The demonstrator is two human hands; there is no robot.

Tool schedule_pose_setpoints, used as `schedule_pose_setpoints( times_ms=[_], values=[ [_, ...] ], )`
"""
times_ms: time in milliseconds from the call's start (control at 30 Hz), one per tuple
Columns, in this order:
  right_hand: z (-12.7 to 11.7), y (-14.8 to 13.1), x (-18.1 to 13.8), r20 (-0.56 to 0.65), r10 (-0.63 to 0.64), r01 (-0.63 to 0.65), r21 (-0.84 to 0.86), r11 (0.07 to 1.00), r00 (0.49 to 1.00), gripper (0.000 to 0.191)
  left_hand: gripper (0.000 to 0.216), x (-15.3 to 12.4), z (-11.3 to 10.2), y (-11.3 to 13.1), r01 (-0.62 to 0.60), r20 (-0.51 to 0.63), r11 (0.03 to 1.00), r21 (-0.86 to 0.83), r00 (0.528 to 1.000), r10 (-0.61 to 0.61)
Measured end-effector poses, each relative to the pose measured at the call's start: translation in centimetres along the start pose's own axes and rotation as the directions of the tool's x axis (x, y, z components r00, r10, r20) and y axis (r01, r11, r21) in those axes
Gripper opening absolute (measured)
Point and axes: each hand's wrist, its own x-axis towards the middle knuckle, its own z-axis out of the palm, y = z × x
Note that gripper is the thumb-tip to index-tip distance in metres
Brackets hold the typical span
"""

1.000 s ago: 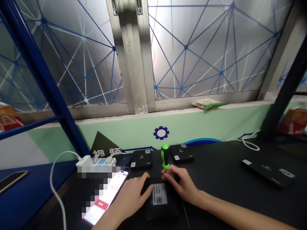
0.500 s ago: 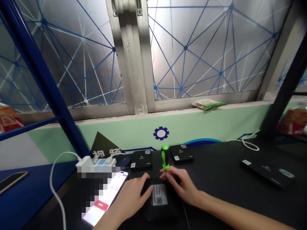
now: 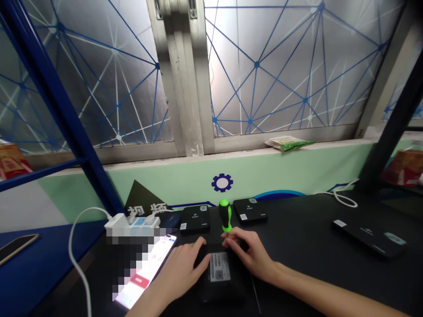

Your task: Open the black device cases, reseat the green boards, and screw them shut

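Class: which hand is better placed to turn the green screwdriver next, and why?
Likely the right hand: its fingers pinch the upright screwdriver low down, while the left hand lies flat on the black box.

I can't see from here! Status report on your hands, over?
Left hand flat on black box. Right hand pinching green screwdriver, upright on box. Phone lit alongside, nothing blocking.

bare left hand and right hand, forearms bare.

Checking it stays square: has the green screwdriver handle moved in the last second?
Yes, slightly: the green screwdriver handle, pinched by the right hand, has tipped left, its top now nearly under the blue gear logo on the wall.
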Motion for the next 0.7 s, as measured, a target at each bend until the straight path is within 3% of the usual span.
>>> schedule_pose_setpoints(
  times_ms=[700],
  values=[
    [0.18, 0.55, -0.1, -0.069, 0.017, -0.02, -0.031, 0.999, 0.997, 0.021, 0.038, -0.03, 0.01, -0.04, -0.004, 0.003, 1.0, -0.009, 1.0, 0.004]
  ],
)
